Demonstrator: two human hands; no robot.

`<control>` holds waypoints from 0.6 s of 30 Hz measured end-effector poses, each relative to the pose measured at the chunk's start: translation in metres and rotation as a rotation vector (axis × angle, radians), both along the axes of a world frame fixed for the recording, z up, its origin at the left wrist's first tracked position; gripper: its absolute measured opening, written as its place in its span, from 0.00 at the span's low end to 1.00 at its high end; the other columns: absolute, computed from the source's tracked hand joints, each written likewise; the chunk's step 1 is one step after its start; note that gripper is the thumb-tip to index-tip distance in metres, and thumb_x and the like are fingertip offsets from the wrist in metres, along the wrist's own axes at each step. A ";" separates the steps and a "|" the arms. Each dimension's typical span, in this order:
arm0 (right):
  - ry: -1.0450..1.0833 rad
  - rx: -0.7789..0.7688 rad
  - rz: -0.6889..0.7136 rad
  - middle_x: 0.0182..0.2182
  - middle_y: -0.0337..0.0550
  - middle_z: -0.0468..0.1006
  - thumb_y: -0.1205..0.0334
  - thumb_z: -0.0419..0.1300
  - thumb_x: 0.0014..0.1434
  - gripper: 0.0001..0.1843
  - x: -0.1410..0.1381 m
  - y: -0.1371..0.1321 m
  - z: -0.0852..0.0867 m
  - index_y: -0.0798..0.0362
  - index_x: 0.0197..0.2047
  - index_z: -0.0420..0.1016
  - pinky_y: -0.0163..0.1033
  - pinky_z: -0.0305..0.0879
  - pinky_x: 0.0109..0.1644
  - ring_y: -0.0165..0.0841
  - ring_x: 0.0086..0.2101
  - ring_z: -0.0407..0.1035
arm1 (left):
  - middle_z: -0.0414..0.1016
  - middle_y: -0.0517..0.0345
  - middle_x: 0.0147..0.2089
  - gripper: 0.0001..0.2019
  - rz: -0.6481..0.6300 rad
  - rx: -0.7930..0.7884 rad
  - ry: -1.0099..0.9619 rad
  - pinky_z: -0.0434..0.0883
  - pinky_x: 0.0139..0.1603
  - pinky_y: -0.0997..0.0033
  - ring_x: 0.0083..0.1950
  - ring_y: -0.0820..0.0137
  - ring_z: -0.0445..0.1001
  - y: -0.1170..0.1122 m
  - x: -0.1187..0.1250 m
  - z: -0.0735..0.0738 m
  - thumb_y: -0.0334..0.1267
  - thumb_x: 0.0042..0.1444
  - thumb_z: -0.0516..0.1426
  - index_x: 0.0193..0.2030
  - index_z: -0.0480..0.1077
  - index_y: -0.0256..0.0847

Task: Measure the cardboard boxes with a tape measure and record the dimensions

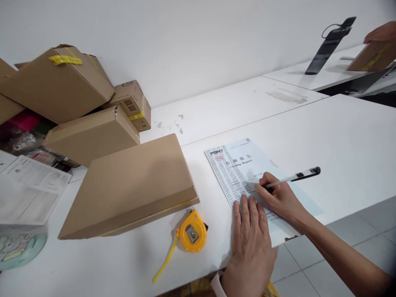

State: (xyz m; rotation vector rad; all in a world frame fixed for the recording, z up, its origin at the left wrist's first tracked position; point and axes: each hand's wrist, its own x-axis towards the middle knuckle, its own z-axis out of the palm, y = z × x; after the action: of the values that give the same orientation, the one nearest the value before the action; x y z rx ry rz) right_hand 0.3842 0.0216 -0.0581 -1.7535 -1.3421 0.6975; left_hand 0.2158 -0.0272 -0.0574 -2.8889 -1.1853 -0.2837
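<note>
My left hand (251, 235) lies flat with fingers stretched out on the lower part of a printed report sheet (238, 165) near the table's front edge. My right hand (280, 196) is closed round a white and black pen (293, 177), its tip touching the sheet just above my left fingers. A yellow tape measure (192, 236) with a short length of tape pulled out lies to the left of my left hand. A large flat cardboard box (133, 185) rests tilted beside it.
Several cardboard boxes (62, 82) are piled at the back left against the wall. Papers (27, 189) lie at the far left. At the top right another person's hand (382, 33) holds a brown box (373, 57) near a black stand (329, 45). The white table (340, 136) ends close to me.
</note>
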 end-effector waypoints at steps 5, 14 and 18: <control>0.004 0.027 -0.008 0.21 0.32 0.58 0.56 0.59 0.63 0.15 0.000 -0.001 -0.001 0.47 0.27 0.59 0.39 0.50 0.26 0.30 0.23 0.51 | 0.52 0.34 0.78 0.49 0.010 0.006 -0.017 0.53 0.79 0.48 0.80 0.47 0.42 0.001 0.001 -0.004 0.55 0.58 0.65 0.75 0.52 0.23; -0.146 0.238 -0.044 0.45 0.46 0.78 0.55 0.54 0.69 0.10 0.006 0.003 -0.009 0.44 0.50 0.73 0.44 0.68 0.42 0.41 0.41 0.73 | 0.67 0.42 0.72 0.28 0.014 0.045 -0.413 0.70 0.70 0.45 0.76 0.50 0.58 -0.013 -0.023 0.008 0.47 0.65 0.59 0.68 0.65 0.35; -0.262 0.216 0.025 0.49 0.45 0.76 0.61 0.50 0.68 0.17 0.007 0.001 -0.012 0.40 0.53 0.75 0.46 0.69 0.44 0.42 0.45 0.73 | 0.76 0.42 0.61 0.14 0.193 0.224 -0.634 0.73 0.64 0.47 0.69 0.53 0.68 -0.013 -0.072 0.004 0.30 0.63 0.58 0.56 0.72 0.39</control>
State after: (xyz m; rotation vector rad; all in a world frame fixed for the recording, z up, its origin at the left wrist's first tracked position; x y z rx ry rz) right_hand 0.3912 0.0231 -0.0700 -1.6968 -1.5548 0.3277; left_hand 0.1442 -0.0400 -0.0531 -2.5254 -1.3648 -1.2991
